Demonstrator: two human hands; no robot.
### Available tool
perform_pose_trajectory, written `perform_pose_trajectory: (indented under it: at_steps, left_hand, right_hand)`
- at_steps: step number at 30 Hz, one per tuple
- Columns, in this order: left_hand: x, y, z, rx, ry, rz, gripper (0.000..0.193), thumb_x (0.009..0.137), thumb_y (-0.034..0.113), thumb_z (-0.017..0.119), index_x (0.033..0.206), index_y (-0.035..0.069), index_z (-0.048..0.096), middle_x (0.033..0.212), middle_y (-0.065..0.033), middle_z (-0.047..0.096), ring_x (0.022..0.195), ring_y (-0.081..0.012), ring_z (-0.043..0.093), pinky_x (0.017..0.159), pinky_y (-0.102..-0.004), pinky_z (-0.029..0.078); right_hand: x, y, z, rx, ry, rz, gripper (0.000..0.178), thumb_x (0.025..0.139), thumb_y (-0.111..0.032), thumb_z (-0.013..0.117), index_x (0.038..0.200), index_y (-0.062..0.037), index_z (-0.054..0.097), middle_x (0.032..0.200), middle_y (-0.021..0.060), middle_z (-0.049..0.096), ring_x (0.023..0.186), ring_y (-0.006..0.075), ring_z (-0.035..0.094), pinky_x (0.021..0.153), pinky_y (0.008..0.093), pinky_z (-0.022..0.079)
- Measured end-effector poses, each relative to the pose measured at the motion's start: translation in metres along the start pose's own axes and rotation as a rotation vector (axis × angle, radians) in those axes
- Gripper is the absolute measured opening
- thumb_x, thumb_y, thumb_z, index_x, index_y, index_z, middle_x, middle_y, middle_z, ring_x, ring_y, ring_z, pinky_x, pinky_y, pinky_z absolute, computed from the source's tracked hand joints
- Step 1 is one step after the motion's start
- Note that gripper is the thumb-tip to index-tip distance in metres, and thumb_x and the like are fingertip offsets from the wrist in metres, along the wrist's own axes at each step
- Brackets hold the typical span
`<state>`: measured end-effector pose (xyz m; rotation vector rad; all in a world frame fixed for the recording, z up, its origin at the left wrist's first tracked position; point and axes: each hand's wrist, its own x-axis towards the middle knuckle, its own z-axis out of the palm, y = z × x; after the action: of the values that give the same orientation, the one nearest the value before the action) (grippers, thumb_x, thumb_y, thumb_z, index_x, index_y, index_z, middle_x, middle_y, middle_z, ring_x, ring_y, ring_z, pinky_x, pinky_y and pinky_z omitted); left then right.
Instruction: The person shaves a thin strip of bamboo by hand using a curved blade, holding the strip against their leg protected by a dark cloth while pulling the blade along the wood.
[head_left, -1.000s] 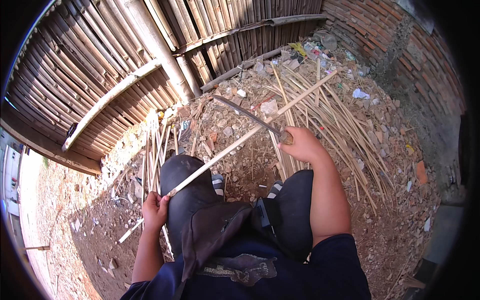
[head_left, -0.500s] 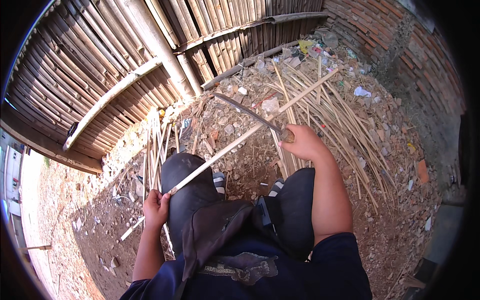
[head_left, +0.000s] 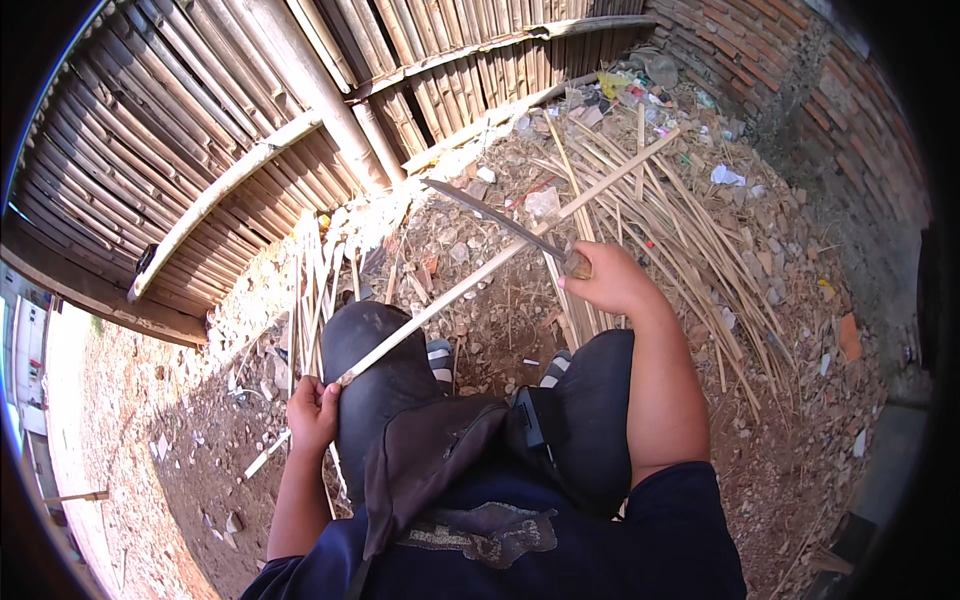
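My left hand (head_left: 313, 412) is closed round the near end of a long pale bamboo strip (head_left: 450, 295). The strip runs over my left knee and slants away to the far right, above the pile of strips. In my right hand (head_left: 608, 278) is the wooden handle of a machete (head_left: 490, 212). Its dark blade points to the far left and crosses the strip just beyond its middle; whether the edge bites into the strip cannot be made out. A short pale piece (head_left: 267, 455) sticks out below my left hand.
Many split bamboo strips (head_left: 690, 250) lie in a heap at right, with a smaller bunch (head_left: 315, 290) left of my knee. A bamboo wall (head_left: 230, 180) rises at far left, a brick wall (head_left: 850, 130) at right. Rubble and litter (head_left: 640, 90) cover the ground.
Both hands, the strip and the machete hold nearly the same places. The view has shifted slightly, and the beam at the foot of the bamboo wall looks brighter.
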<state>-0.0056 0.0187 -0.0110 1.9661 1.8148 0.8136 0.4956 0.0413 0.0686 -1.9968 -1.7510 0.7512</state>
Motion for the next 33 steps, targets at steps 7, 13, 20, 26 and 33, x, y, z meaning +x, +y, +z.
perform_pose_trajectory:
  at_steps: [7, 13, 20, 26, 33]
  left_hand:
    - [0.0, -0.005, 0.002, -0.03, 0.008, 0.002, 0.035, 0.094, 0.026, 0.074, 0.078, 0.005, 0.05, 0.058, -0.0051, 0.048, 0.054, -0.0148, 0.042, 0.053, -0.0336, 0.039]
    - [0.0, 0.0, 0.001, -0.033, -0.017, 0.008, 0.037, 0.098, 0.027, 0.068, 0.078, 0.005, 0.047, 0.061, -0.0014, 0.045, 0.057, -0.0104, 0.04, 0.053, -0.0297, 0.034]
    - [0.0, -0.006, 0.002, -0.024, -0.034, 0.021, 0.037, 0.099, 0.028, 0.067, 0.079, 0.005, 0.046, 0.064, -0.0002, 0.045, 0.061, -0.01, 0.04, 0.055, -0.0288, 0.035]
    - [0.0, -0.013, 0.006, -0.051, 0.022, 0.056, 0.038, 0.095, 0.029, 0.072, 0.078, 0.005, 0.048, 0.059, -0.0057, 0.048, 0.054, -0.0152, 0.044, 0.053, -0.0335, 0.038]
    - [0.001, -0.013, 0.007, -0.072, 0.019, 0.046, 0.04, 0.096, 0.031, 0.072, 0.078, 0.005, 0.048, 0.059, -0.0043, 0.046, 0.055, -0.0135, 0.042, 0.053, -0.0326, 0.037]
  right_hand:
    - [-0.002, 0.006, 0.003, 0.004, 0.074, -0.054, 0.052, 0.082, -0.033, 0.079, 0.119, 0.0009, 0.067, 0.105, 0.0259, 0.071, 0.1, 0.0418, 0.069, 0.088, 0.0449, 0.053]
    - [-0.001, 0.007, 0.002, 0.004, 0.022, -0.033, 0.054, 0.082, -0.034, 0.079, 0.12, 0.0019, 0.066, 0.108, 0.027, 0.07, 0.103, 0.042, 0.068, 0.09, 0.0451, 0.053]
    - [-0.001, 0.009, 0.003, 0.015, 0.041, -0.049, 0.055, 0.081, -0.034, 0.08, 0.12, 0.0027, 0.066, 0.105, 0.0265, 0.071, 0.101, 0.0408, 0.069, 0.089, 0.0446, 0.053]
    - [0.0, 0.009, 0.003, 0.017, 0.027, -0.04, 0.054, 0.081, -0.035, 0.08, 0.119, 0.0011, 0.067, 0.103, 0.0257, 0.071, 0.099, 0.0403, 0.069, 0.087, 0.0447, 0.053]
    - [-0.001, 0.007, -0.001, 0.03, -0.031, -0.01, 0.071, 0.082, -0.037, 0.083, 0.132, 0.006, 0.06, 0.118, 0.0288, 0.068, 0.111, 0.0395, 0.067, 0.094, 0.0427, 0.051]
